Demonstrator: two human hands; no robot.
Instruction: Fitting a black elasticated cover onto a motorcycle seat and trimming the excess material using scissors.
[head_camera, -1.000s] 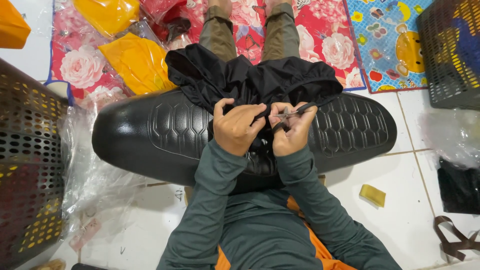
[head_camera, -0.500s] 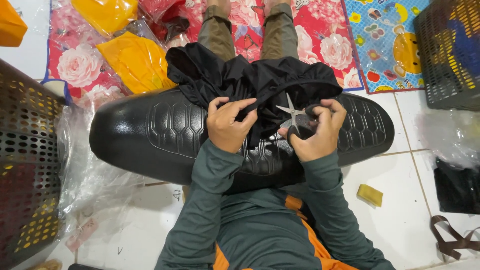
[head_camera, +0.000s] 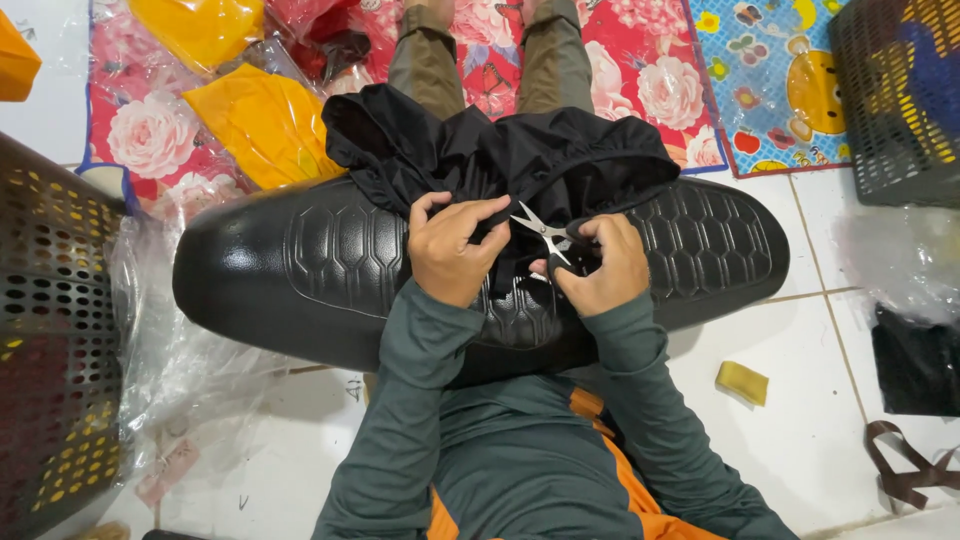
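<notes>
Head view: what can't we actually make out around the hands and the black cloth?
- Small steel scissors: handles hidden inside the right hand.
- Crumpled black cloth: the part pinched by the left hand is covered by its fingers.
- Long black embossed seat: middle hidden by both forearms.
- Dark perforated basket: cut off by left edge.

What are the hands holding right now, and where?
Left hand pinches a fold of the black fabric; right hand holds small scissors by their dark handles, blades open.
</notes>
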